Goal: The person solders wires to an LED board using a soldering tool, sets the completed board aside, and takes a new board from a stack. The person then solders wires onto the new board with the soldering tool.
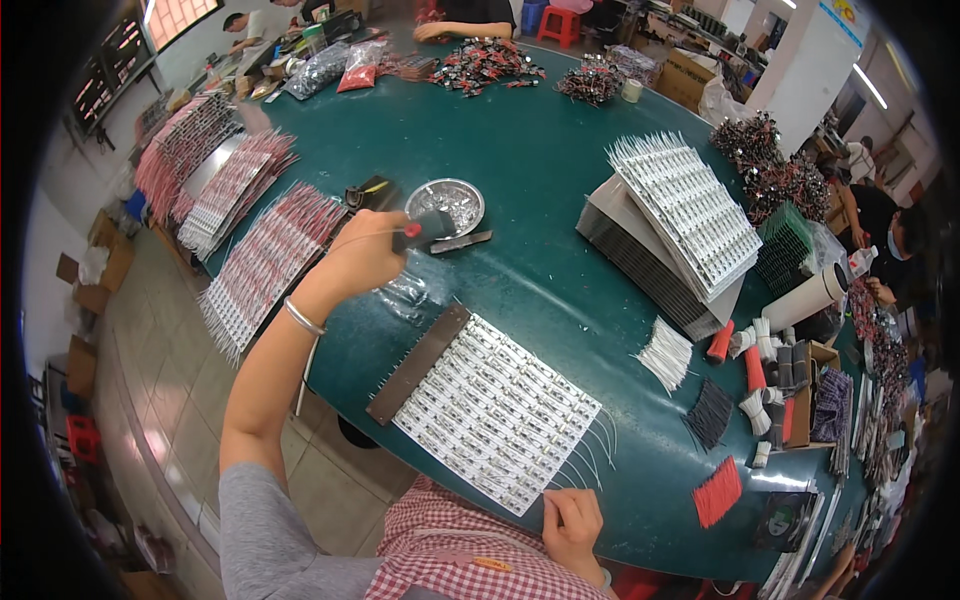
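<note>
White circuit panel [500,415], lined with rows of small parts, is lying flat on the green desk [530,150] at the lower centre of the frame, just in front of the person's checked apron [450,520]. From where I am standing, a brown bar [417,365] is running along the panel's upper-left edge, apparently serving to hold the sheet square.

Left of centre, the left hand [370,250] is gripping a dark tool [428,230], its fingers closing around the grip. The tool, blurred, is overlapping the near rim of a metal bowl [447,184] that is holding shiny bits; the bowl is probably sitting there to suit that hand's reach. A metal strip [462,242] is lying just below it.

At the panel's lower corner, the right hand [573,525] is curling its fingers near thin white leads [608,440]; whether it is pinching one, I cannot tell.

Right of centre, white wires [664,355], black wires [708,413] and red wires [717,492] are lying in separate piles, presumably for picking by colour. Stacked panels [685,215] are leaning at upper right, while red-wired panels [270,250] are overlapping at upper left, seemingly spread to spare their leads from tangling.
</note>
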`<state>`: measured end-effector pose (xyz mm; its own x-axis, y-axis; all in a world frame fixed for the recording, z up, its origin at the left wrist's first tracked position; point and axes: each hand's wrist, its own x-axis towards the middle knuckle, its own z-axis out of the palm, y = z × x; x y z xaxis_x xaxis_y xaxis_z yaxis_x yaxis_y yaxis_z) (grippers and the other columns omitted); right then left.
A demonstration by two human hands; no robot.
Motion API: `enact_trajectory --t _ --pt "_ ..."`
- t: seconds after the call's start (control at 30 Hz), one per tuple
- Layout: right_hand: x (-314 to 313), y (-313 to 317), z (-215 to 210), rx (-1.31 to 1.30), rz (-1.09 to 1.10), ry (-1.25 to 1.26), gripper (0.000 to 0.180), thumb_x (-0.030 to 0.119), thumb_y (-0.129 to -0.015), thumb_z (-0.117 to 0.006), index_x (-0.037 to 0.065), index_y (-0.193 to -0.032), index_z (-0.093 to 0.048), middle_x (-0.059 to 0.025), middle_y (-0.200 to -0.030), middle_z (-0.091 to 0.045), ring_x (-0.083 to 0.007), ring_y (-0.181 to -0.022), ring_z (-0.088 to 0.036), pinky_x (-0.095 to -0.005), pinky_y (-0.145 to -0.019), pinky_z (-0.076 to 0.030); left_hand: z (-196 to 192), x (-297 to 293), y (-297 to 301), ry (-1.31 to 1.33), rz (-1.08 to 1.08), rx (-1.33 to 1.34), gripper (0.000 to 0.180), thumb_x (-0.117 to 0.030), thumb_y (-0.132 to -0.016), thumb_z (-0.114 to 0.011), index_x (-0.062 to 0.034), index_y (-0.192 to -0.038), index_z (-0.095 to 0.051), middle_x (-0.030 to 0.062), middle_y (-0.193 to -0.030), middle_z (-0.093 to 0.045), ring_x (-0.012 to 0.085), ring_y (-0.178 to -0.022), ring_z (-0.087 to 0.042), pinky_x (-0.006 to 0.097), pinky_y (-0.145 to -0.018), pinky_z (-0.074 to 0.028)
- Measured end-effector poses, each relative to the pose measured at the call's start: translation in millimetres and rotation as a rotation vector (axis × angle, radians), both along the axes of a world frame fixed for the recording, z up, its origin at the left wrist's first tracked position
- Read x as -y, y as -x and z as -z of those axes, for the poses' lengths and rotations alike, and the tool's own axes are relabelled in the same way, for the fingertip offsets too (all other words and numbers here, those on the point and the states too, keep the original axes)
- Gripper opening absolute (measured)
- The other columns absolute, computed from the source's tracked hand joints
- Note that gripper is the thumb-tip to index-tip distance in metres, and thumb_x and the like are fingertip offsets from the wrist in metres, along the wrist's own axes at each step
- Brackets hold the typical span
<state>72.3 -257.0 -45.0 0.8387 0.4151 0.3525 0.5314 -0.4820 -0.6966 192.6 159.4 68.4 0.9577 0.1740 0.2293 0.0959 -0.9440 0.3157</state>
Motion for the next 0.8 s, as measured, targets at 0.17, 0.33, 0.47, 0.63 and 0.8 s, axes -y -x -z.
enact_trajectory --t 0.17,0.33,0.47,0.63,0.8 --pt "-1.7 -0.1 -0.8 0.0 0.03 -0.008 0.021 -0.008 -0.071 -0.073 0.003 -0.087 -0.068 -0.0091 -0.078 -0.062 -0.027 -0.069 -0.058 -0.0353 -0.059 -0.045 15.4 -14.8 -3.8 0.4 -0.119 0.15 0.023 -0.003 -0.068 -0.075 0.0036 -0.087 -0.063 0.0109 -0.07 -0.063 0.0224 -0.056 -0.061 0.034 -0.054 -0.048" --pt "-2.1 -0.9 -2.0 0.013 0.014 -0.007 0.021 -0.008 -0.071 -0.073 0.003 -0.088 -0.068 -0.0092 -0.078 -0.062 -0.0273 -0.07 -0.058 -0.0354 -0.059 -0.046 37.5 -23.6 -0.6 1.26 -0.4 0.117 0.012 0.003 -0.078 -0.07 0.006 -0.086 -0.062 0.007 -0.071 -0.061 0.0105 -0.054 -0.055 0.022 -0.042 -0.041" --pt "-1.3 -1.3 -1.7 0.016 0.003 -0.022 0.019 -0.006 -0.075 -0.072 0.002 -0.091 -0.068 -0.0093 -0.08 -0.061 -0.0277 -0.07 -0.057 -0.0363 -0.06 -0.045 49.1 -38.7 3.8 1.706 -0.532 0.087 0.012 0.004 -0.081 -0.068 0.0066 -0.089 -0.061 0.0073 -0.071 -0.059 0.0112 -0.053 -0.054 0.022 -0.042 -0.041" --pt "-0.7 -1.2 -0.3 0.02 -0.011 -0.011 0.018 -0.006 -0.075 -0.072 0.002 -0.091 -0.068 -0.0094 -0.08 -0.061 -0.0276 -0.07 -0.057 -0.0361 -0.06 -0.045 47.8 -45.3 8.4 1.523 -0.511 0.107 0.011 0.002 -0.082 -0.068 0.0044 -0.089 -0.06 0.0063 -0.072 -0.058 0.0093 -0.054 -0.054 0.02 -0.041 -0.041" --pt "-1.0 -0.8 -0.2 0.017 -0.013 -0.012 0.017 -0.006 -0.075 -0.072 0.002 -0.09 -0.068 -0.0092 -0.08 -0.061 -0.0274 -0.07 -0.057 -0.0361 -0.059 -0.045 38.7 -32.2 12.2 0.973 -0.345 0.122 0.016 0.0 -0.076 -0.07 0.0061 -0.09 -0.064 0.009 -0.073 -0.063 0.0119 -0.058 -0.058 0.026 -0.048 -0.045"
